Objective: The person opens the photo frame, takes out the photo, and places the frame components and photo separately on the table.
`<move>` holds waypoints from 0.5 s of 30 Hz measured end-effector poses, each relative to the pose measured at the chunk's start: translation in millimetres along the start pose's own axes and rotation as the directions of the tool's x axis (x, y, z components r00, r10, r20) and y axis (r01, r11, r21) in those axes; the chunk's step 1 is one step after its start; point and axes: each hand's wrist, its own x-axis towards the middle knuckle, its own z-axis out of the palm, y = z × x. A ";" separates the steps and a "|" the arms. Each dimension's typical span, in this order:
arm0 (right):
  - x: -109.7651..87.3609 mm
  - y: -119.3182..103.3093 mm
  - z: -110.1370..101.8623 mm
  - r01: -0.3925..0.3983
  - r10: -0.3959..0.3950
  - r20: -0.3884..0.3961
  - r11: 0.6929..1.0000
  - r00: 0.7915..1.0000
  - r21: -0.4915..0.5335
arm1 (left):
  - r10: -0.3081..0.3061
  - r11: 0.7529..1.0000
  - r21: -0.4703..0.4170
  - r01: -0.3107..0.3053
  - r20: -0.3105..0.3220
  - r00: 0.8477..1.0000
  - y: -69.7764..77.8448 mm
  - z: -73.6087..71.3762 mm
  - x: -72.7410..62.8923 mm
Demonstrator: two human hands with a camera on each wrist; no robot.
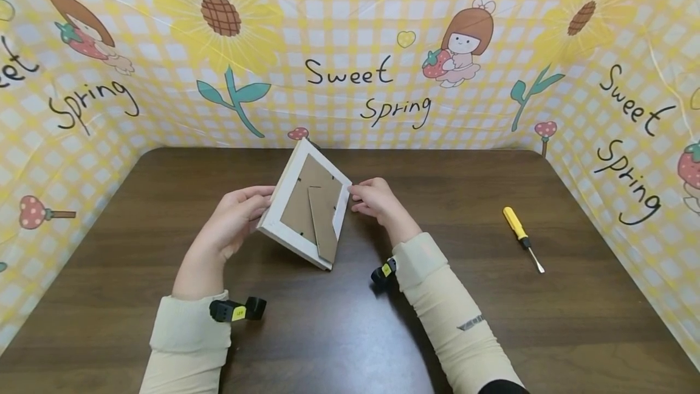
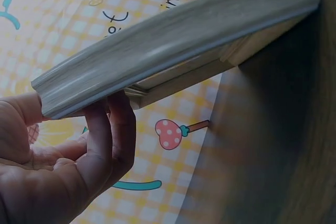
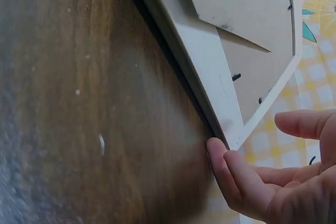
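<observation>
A picture frame (image 1: 292, 169) stands tilted above the table, its back towards me and its lower corner close to the tabletop. It has a pale border, a brown backing board (image 1: 298, 202) with small dark tabs, and an easel flap (image 1: 324, 227) lying at a slight angle. My left hand (image 1: 237, 217) grips the left edge, fingers under the front side in the left wrist view. At the right corner, my right hand (image 1: 378, 202) touches the frame with its fingertips. The right wrist view shows the thumb (image 3: 302, 123) held apart from the border.
A screwdriver (image 1: 516, 225) with a yellow handle lies on the brown table (image 1: 459, 199) to the right. A yellow checked cloth (image 1: 350, 29) with printed flowers and lettering hangs round the back and sides. Each sleeve carries a small black wrist camera (image 1: 237, 310).
</observation>
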 end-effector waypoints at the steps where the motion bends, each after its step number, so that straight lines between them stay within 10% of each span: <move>1: 0.5 -0.5 1.0 0.002 -0.002 -0.002 1.000 1.000 -0.007 | -0.001 1.000 -0.005 0.001 0.001 1.000 -1.0 -0.3 -0.1; 15: 7.5 1.4 9.6 0.002 -0.006 -0.031 0.995 0.999 -0.100 | -0.027 1.000 0.002 0.027 0.013 1.000 -11.9 -3.9 1.4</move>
